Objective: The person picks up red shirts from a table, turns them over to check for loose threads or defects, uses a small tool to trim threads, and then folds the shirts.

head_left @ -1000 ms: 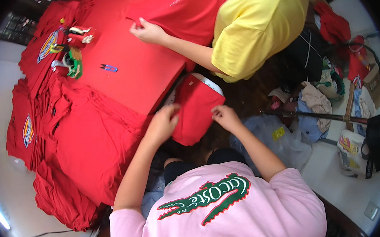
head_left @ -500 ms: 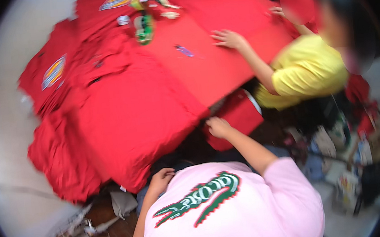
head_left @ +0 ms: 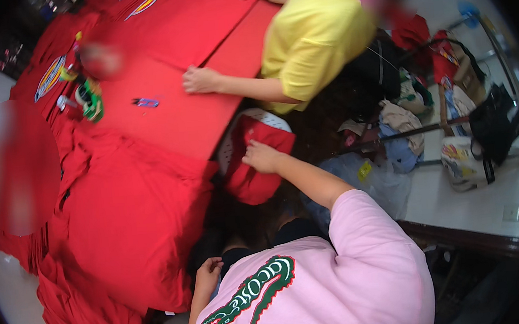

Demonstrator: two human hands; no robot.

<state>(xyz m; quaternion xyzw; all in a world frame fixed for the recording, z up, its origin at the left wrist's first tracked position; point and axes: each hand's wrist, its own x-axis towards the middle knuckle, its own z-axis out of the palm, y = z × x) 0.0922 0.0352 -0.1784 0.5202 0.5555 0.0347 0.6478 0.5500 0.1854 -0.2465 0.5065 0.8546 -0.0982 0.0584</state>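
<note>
My right hand (head_left: 262, 157) is closed on red cloth (head_left: 260, 183) bunched in a holder with a pale dotted lining (head_left: 274, 119), beside the table's near edge. My left hand (head_left: 207, 274) lies low by my lap, its fingers loosely bent with nothing visible in them. A large spread of red fabric (head_left: 133, 204) covers the table's near left part and hangs over its edge. On the bare red tabletop (head_left: 176, 129) lies a pair of blue thread snips (head_left: 146, 103).
Across the table corner, a person in a yellow shirt (head_left: 304, 41) presses a hand (head_left: 202, 80) on a red cloth panel (head_left: 191, 20). A green tape dispenser (head_left: 89, 101) stands among red shirts. Plastic bags (head_left: 366, 177) and a rack with clothes (head_left: 404, 127) are at right.
The view has swung to the right. My right hand has shifted onto the top of the red cloth in the lined holder. The person in yellow has moved a hand to the cloth panel's corner.
</note>
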